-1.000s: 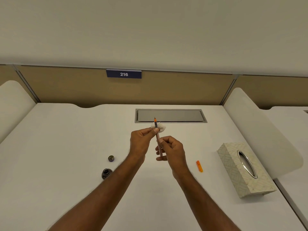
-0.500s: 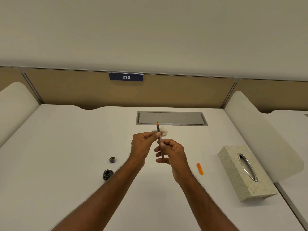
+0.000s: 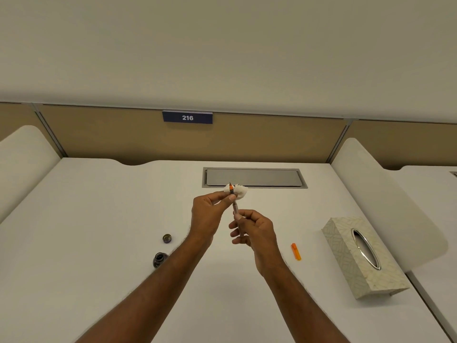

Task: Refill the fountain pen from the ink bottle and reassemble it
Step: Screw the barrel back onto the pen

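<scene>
**Wiping the pen tip**

The left hand [image 3: 210, 214] pinches a white tissue [image 3: 237, 191] round the pen [image 3: 235, 206] near its tip. The right hand [image 3: 254, 229] grips the lower end. Since a moment ago the tissue has slid up a little, so wiping goes on. The ink bottle [image 3: 159, 259] stands open by the tabletop's [image 3: 99, 219] left side, the orange cap [image 3: 296, 251] to the right.

I see a white desk [image 3: 74, 231] against a tan partition [image 3: 259, 137] that carries a blue plate [image 3: 187, 117] reading 216. A grey hatch [image 3: 253, 177] is set flush in the desktop near the back edge. White curved dividers [image 3: 385, 194] flank it. Above, a plain pale wall [image 3: 222, 45], evenly lit.
</scene>
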Action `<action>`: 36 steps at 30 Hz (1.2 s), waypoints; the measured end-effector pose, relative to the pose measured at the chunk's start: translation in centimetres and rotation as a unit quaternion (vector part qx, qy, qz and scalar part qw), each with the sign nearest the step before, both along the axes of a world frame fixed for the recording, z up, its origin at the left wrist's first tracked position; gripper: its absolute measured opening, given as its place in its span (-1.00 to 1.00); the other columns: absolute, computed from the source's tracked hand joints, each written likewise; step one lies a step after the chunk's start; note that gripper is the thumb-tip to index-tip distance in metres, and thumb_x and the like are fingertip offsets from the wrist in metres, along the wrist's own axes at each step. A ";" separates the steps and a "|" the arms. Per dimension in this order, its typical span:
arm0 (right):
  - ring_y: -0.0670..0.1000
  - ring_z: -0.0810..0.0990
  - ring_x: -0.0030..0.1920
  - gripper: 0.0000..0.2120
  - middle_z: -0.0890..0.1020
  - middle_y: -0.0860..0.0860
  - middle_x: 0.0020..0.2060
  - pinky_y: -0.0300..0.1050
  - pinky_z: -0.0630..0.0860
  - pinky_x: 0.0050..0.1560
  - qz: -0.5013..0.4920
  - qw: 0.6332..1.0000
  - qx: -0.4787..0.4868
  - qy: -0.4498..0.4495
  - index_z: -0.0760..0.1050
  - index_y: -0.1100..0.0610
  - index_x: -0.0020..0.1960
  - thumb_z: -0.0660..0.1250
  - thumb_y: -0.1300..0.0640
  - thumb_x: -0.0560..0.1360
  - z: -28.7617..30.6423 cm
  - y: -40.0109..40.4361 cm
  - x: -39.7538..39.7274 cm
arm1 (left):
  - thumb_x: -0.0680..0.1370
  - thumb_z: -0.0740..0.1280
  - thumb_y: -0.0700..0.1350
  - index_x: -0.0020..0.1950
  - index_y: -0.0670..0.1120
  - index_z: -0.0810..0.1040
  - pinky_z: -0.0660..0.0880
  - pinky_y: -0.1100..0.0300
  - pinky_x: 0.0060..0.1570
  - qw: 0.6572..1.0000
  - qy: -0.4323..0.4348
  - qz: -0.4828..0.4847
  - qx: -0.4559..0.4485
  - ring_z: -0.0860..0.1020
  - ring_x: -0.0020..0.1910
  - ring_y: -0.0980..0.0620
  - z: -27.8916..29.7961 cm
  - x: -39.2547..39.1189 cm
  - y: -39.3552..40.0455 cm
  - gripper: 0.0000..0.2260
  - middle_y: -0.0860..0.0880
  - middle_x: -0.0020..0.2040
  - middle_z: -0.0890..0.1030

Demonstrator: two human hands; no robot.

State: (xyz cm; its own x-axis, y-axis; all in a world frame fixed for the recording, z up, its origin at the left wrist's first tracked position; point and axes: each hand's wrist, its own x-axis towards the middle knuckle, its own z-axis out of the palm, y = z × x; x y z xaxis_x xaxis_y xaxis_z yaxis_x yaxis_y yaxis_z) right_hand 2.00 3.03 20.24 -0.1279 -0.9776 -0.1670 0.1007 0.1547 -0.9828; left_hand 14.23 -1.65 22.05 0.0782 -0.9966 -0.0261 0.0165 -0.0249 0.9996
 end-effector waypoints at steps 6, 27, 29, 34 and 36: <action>0.07 0.67 -0.31 -0.90 0.71 0.09 -0.25 -0.09 0.65 -0.29 -0.031 0.999 -0.012 0.004 0.60 0.18 -0.02 0.41 0.15 0.53 -0.2 0.0 0.1 | 0.52 0.44 -0.11 0.17 -0.10 0.69 0.45 0.35 0.06 1.000 -0.008 -0.007 -0.004 0.65 0.08 0.08 -0.1 0.0 0.3 -0.76 -0.04 0.07 0.73; -0.02 0.49 -0.41 -0.64 0.61 0.10 -0.34 -0.16 0.41 -0.39 -0.003 0.998 0.017 -0.064 0.64 0.19 -0.01 0.16 0.00 0.66 0.7 0.8 1.2 | 0.54 0.42 -0.17 0.18 -0.09 0.68 0.52 0.50 -0.11 0.999 -0.017 -0.017 -0.031 0.68 -0.09 0.30 -0.2 -0.4 1.6 -0.78 0.02 0.05 0.73; -0.04 0.45 -0.42 -0.73 0.58 0.08 -0.35 -0.18 0.40 -0.41 -0.017 0.999 0.015 -0.043 0.57 0.20 0.04 0.29 -0.02 0.59 0.7 0.8 1.2 | 0.53 0.43 -0.15 0.17 -0.08 0.69 0.54 0.43 0.03 0.999 -0.017 -0.018 -0.032 0.67 0.04 0.22 -0.3 -0.4 1.6 -0.78 0.01 0.07 0.73; -0.04 0.40 -0.42 -0.78 0.54 0.06 -0.39 -0.19 0.36 -0.42 -0.021 0.999 -0.001 -0.042 0.57 0.23 -0.03 0.38 0.05 0.55 0.5 1.3 1.0 | 0.54 0.43 -0.15 0.17 -0.09 0.69 0.51 0.43 0.03 0.999 -0.017 -0.040 -0.024 0.67 0.09 0.15 -0.2 -0.2 1.7 -0.79 0.01 0.09 0.72; -0.05 0.39 -0.44 -0.77 0.55 0.07 -0.39 -0.20 0.33 -0.44 -0.016 0.998 -0.011 -0.053 0.58 0.22 -0.08 0.33 0.05 0.58 0.6 1.4 1.0 | 0.54 0.42 -0.16 0.17 -0.10 0.68 0.51 0.47 -0.03 0.999 -0.016 -0.047 -0.023 0.66 0.05 0.21 0.0 -0.2 1.7 -0.78 0.00 0.09 0.72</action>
